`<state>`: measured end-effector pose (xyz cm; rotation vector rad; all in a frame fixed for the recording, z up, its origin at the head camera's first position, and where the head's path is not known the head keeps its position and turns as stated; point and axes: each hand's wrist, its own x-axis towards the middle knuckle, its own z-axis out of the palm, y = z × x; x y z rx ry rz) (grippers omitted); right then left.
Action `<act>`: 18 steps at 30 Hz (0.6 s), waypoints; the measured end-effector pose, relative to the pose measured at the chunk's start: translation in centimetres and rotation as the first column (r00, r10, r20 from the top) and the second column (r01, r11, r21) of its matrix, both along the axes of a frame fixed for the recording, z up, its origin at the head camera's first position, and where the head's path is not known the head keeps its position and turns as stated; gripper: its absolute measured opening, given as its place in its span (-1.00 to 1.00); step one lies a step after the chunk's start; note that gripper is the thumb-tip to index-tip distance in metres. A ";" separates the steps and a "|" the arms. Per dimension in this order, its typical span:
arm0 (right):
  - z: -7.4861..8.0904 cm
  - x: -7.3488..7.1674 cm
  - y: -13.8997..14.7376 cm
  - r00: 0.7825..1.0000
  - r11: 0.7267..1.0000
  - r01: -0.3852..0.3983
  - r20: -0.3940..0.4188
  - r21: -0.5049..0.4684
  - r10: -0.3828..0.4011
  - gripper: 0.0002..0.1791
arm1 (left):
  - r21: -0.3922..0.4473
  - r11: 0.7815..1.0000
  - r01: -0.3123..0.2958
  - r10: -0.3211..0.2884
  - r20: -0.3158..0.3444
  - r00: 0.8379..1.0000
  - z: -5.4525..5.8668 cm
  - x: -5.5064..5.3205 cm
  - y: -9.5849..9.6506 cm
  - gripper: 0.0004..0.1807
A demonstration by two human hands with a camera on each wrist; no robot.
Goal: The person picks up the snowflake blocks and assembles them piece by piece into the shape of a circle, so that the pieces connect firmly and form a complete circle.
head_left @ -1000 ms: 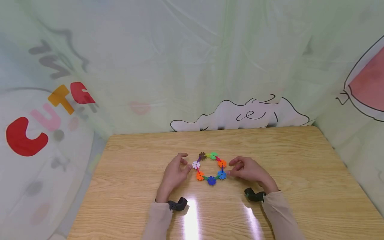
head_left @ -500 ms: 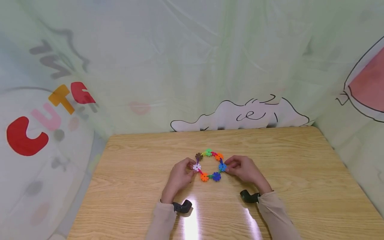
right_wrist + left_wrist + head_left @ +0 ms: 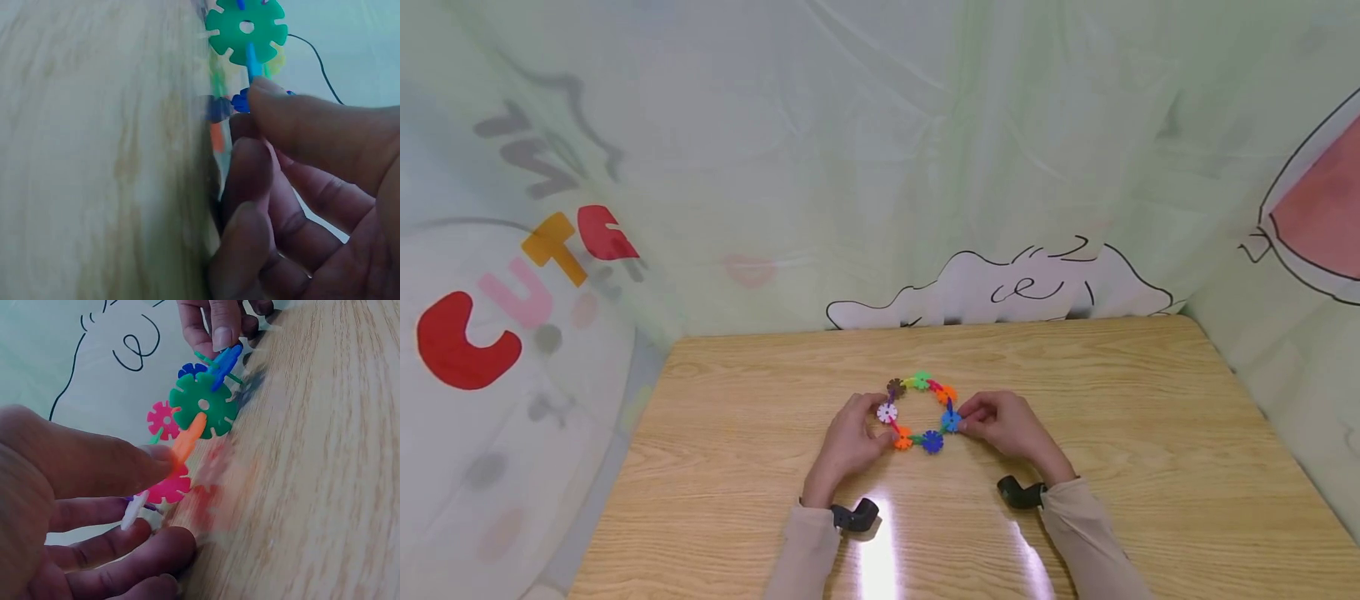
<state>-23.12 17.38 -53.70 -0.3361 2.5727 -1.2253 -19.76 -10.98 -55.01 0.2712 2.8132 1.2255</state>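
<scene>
A ring of interlocked, notched plastic snowflake discs lies between my hands in the head view. It includes a white disc (image 3: 887,412), an orange disc (image 3: 903,438), a dark blue disc (image 3: 932,442) and a light blue disc (image 3: 951,421). My left hand (image 3: 850,437) holds the ring's left side, its thumb on the orange disc and its fingers by the white one. On the opposite side, my right hand (image 3: 1006,427) pinches the light blue disc between thumb and fingers. Green disc (image 3: 203,405) links stand upright between the flat-lying ones in the left wrist view.
Under the ring is a wood-grain table (image 3: 715,467). A printed cloth curtain (image 3: 820,167) hangs behind it and along both sides. Each wrist wears a black camera mount, such as the left mount (image 3: 856,515).
Both hands have come in from beside the ring and taken hold of it. The ring has shifted slightly away and turned. My left thumb has moved from near the white disc to the orange one.
</scene>
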 end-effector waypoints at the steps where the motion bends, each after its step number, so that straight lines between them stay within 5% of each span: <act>1: -0.1 0.0 0.0 1.000 1.000 0.008 -0.006 0.002 -0.008 -0.89 | -0.005 1.000 0.005 -0.005 0.007 1.000 0.1 -0.1 0.0 -0.37; 11: -1.2 -0.9 0.5 1.000 1.000 0.013 -0.015 -0.023 -0.013 -0.88 | -0.009 1.000 0.010 -0.010 0.064 0.998 -0.1 -0.6 0.0 -0.44; 18: -1.8 -0.8 1.2 1.000 0.998 0.011 0.009 -0.055 -0.010 -0.80 | 0.087 0.996 -0.023 0.012 0.128 0.992 -1.2 -0.2 -1.4 -0.45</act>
